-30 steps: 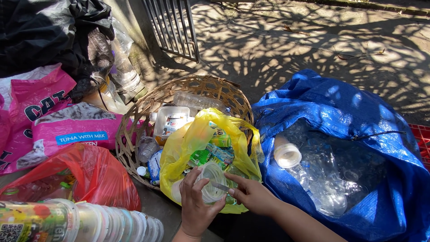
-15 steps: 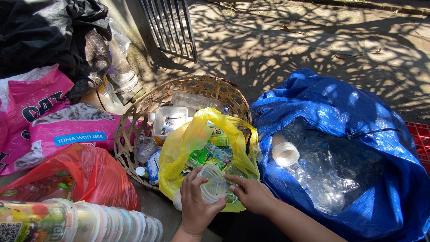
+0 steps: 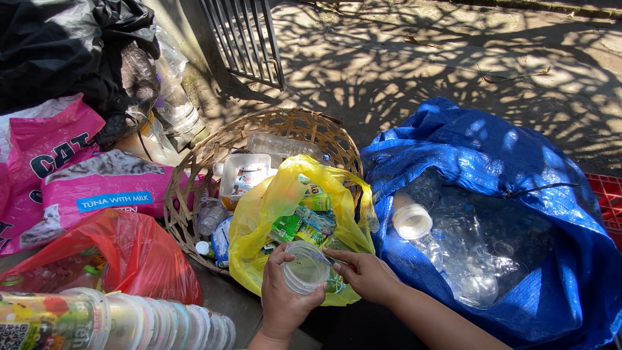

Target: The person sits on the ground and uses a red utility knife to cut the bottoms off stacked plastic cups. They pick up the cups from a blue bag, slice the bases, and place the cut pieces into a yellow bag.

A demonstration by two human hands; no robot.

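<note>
From the head camera I see my left hand [image 3: 283, 304] wrapped around a clear plastic cup [image 3: 304, 267], its fingers closed on the cup's wall, the cup tipped so its open mouth faces the camera. My right hand [image 3: 366, 275] sits at 3 o'clock from the cup, thumb and forefinger pinched on its rim; what they pinch there is too small for me to make out. The cup hovers over the near edge of a yellow plastic bag [image 3: 272, 214], which holds green sachets and a small can among other crumpled wrappers I cannot identify. The bag rests in a woven basket [image 3: 304, 126] at 12 o'clock from the hands; behind the bag the basket holds a white plastic tray [image 3: 245, 174], a flattened clear bottle [image 3: 278, 146] and, at 9 o'clock inside the rim, a small clear bottle partly hidden by the bag. At 3 o'clock lies an open blue tarp sack [image 3: 466, 149] full of crushed clear bottles, with a white-based cup [image 3: 412, 220] near its edge; the pile blurs into glare and shade. At 9 o'clock a red plastic bag [image 3: 129, 259] hides its contents, and at 7 o'clock a nested stack of printed cups [image 3: 116, 321] is cut off by the frame. Pink pet-food bags [image 3: 97, 188] and a black bag [image 3: 58, 45] lie at 10 o'clock.
</note>
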